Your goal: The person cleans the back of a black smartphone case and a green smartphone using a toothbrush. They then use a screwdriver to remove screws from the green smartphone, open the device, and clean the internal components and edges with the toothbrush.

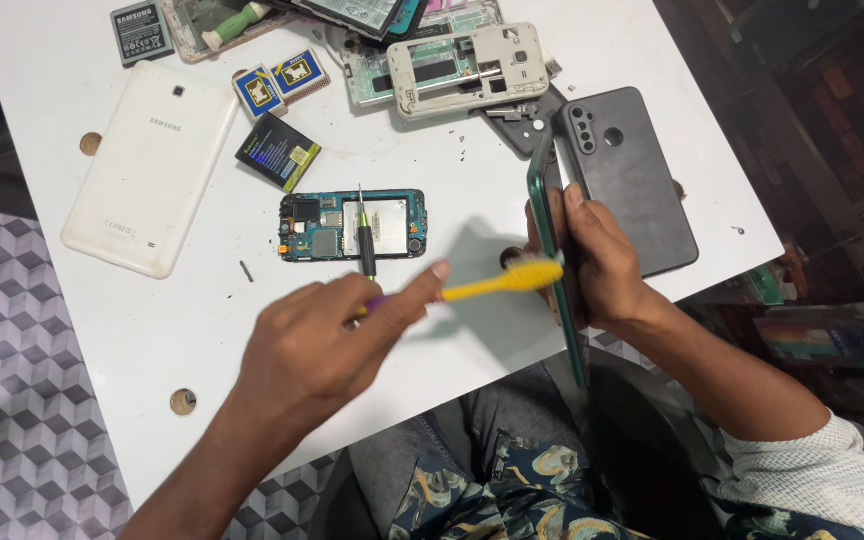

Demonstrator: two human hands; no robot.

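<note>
The white table (202, 320) is brightly, evenly lit; a soft shadow is cast beside the motion-blurred yellow toothbrush (497, 282).

1. The toothbrush (492, 284) is motion-blurred; its handle end is hidden inside the left hand (322, 345).
2. The green phone (558, 262) stands edge-on, so its face cannot be seen.
3. The top edge of the view cuts off the phone parts (372, 12) at the worktop's (202, 320) far side.
</note>
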